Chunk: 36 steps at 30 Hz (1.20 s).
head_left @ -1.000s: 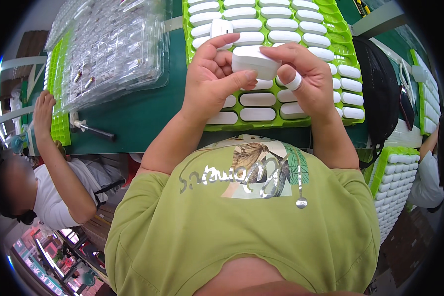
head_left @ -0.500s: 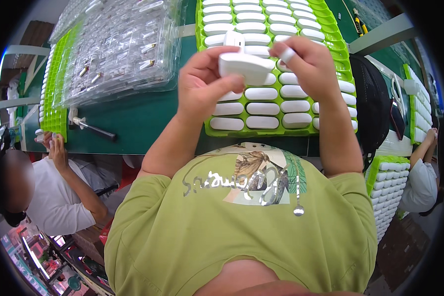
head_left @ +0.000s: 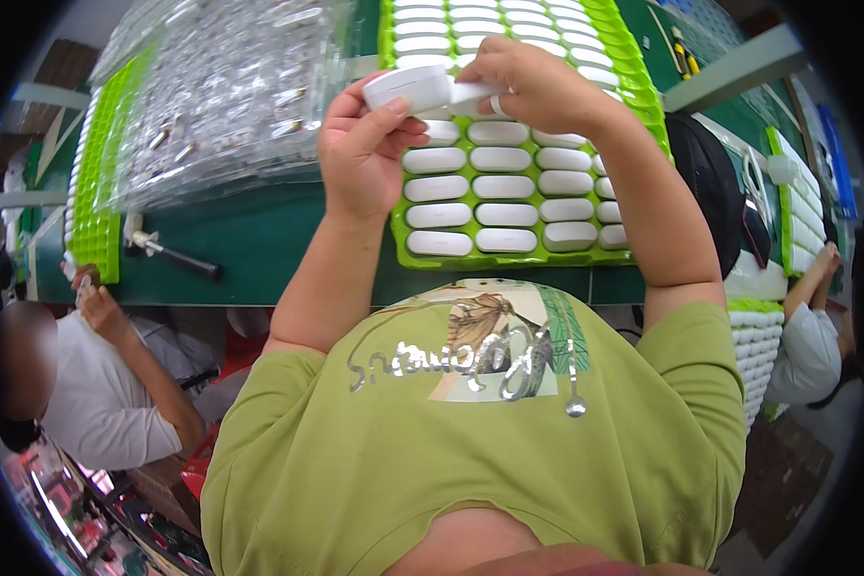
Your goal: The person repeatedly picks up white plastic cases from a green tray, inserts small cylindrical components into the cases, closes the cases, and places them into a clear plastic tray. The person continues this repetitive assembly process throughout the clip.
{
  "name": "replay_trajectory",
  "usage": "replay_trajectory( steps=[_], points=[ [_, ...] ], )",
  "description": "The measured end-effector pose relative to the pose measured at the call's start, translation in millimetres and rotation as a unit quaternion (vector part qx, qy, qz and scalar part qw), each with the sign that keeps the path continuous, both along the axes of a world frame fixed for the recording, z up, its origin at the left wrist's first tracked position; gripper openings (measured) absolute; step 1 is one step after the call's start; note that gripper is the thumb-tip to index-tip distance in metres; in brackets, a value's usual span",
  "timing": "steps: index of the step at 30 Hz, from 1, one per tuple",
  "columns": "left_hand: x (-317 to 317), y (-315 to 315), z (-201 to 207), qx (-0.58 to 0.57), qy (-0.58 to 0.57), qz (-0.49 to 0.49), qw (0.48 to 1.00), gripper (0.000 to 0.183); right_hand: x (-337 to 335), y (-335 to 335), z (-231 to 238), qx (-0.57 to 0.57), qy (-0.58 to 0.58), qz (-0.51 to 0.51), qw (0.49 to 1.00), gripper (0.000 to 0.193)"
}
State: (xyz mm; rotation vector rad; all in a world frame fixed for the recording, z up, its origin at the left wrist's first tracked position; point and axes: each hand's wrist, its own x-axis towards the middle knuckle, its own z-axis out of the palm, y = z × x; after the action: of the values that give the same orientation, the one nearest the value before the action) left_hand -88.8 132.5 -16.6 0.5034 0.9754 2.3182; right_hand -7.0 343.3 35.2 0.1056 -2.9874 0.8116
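Observation:
My left hand (head_left: 363, 144) is closed on a white rounded case (head_left: 408, 88), thumb across its front, above the tray. Fingers bent, my right hand (head_left: 542, 88) grips a smaller white piece (head_left: 470, 94) beside the case's right end. Whether the two pieces touch I cannot tell. A white band (head_left: 496, 104) circles one right finger. Under both hands lies a bright green tray (head_left: 415, 260) with rows of white oval cases (head_left: 506, 213). My right hand and forearm hide part of the tray.
Stacked clear plastic trays (head_left: 226, 106) with small parts lie at left, near a hammer (head_left: 178, 254). A black bag (head_left: 701, 192) sits right of the tray, below a metal bar (head_left: 734, 72). Co-workers sit at both sides, one in a white shirt (head_left: 110, 394) at left.
My left hand with the case has moved a little left and up. My right hand has come left to the case and now grips the small white piece.

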Motion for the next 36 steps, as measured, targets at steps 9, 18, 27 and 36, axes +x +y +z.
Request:
replay_trajectory(
  steps=[9, 18, 27, 36],
  points=[
    [12, 2, 2, -0.03, 0.018, -0.024, 0.999, 0.033, 133, 103, 27, -0.237, 0.096, -0.312, 0.915, 0.005],
    [12, 5, -4, -0.044, 0.046, -0.028, 0.998, 0.033, 160, 110, -12, -0.068, -0.053, -0.512, 0.855, 0.033],
    [13, 3, -4, -0.049, 0.05, -0.016, 0.997, 0.033, 150, 100, -9, 0.167, -0.155, -0.486, 0.844, 0.041],
    [14, 1, -4, -0.059, 0.05, -0.012, 0.997, 0.034, 167, 104, -12, -0.125, -0.12, -0.36, 0.917, 0.037]
  ],
)
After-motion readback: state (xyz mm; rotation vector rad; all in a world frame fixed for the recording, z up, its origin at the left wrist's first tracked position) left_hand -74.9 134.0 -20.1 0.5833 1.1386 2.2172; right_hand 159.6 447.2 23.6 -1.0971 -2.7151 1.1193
